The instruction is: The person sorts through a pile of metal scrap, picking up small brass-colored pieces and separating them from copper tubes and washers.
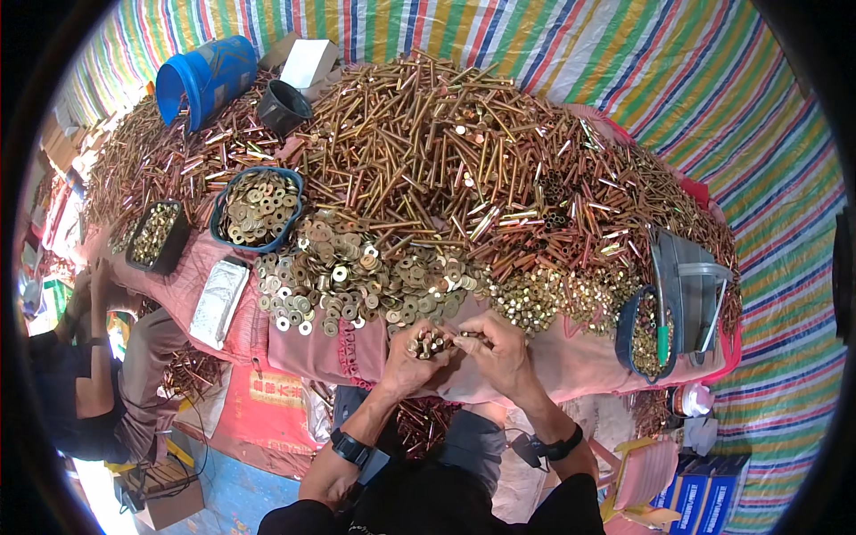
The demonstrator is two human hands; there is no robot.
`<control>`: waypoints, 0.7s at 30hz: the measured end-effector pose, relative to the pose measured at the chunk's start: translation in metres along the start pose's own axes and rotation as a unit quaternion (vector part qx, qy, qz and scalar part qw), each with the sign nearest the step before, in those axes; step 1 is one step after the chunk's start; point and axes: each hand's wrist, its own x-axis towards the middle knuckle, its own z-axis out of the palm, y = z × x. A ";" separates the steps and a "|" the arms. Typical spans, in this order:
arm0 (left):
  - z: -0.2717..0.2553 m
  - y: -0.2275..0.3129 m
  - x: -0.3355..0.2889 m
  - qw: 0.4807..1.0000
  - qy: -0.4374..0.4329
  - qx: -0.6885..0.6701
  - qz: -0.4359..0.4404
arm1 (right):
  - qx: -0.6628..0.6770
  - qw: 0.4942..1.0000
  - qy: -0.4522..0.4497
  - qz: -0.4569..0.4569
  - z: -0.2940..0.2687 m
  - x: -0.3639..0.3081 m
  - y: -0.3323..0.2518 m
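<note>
My left hand (pixel 406 364) is closed around a bundle of short metal bolts (pixel 430 344), their ends pointing up and toward the right. Close beside it, my right hand (pixel 501 358) pinches with thumb and fingertips at the bundle's right side; the small piece between them is too small to make out. Just beyond my hands lie a pile of flat round washers (pixel 343 267) and a spread of small brassy nuts (pixel 535 299). Behind these rises a large heap of long, coppery bolts or rods (pixel 419 134).
A blue basin of washers (pixel 217 223) and a black tub of nuts (pixel 134 254) stand left, near a silver packet (pixel 219 303). A dark basket (pixel 628 343) and grey bin (pixel 682 267) stand right. A blue bucket (pixel 209 80) lies tipped at the back. Another person (pixel 98 383) sits left.
</note>
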 end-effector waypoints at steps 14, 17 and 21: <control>-0.005 -0.011 0.002 1.000 -0.004 0.023 0.000 | 0.014 0.998 0.025 0.052 0.003 -0.003 0.003; -0.004 -0.008 0.002 1.000 0.001 0.022 0.013 | 0.065 0.992 0.012 0.109 0.003 -0.007 0.000; -0.003 -0.003 0.001 0.999 -0.003 0.036 0.002 | 0.039 0.997 0.023 0.066 0.003 -0.004 -0.001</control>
